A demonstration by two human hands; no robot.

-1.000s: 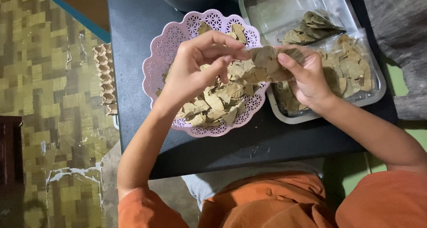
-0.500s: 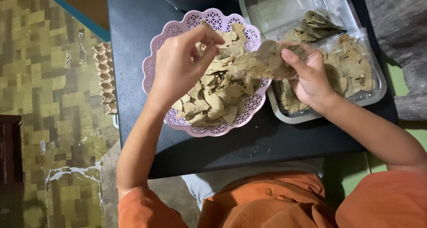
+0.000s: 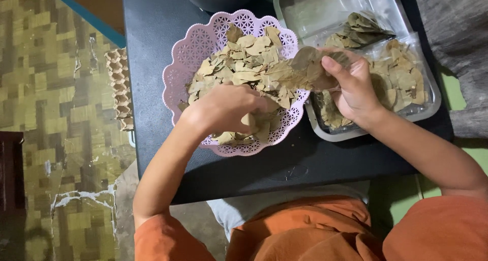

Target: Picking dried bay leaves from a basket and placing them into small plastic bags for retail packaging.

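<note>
Reaching down into the lilac basket [image 3: 195,47] at the centre of the frame, the left hand [image 3: 226,108] curls its fingers among the dried leaves [image 3: 249,62] at the basket's lower edge; whether it has pinched one cannot be told. The right hand [image 3: 351,85], right of centre, is closed around a small stack of leaves [image 3: 310,67] held over the basket's right rim. Behind it a metal tray [image 3: 406,6] holds clear bags of leaves [image 3: 401,78] on the black tabletop [image 3: 152,17].
</note>
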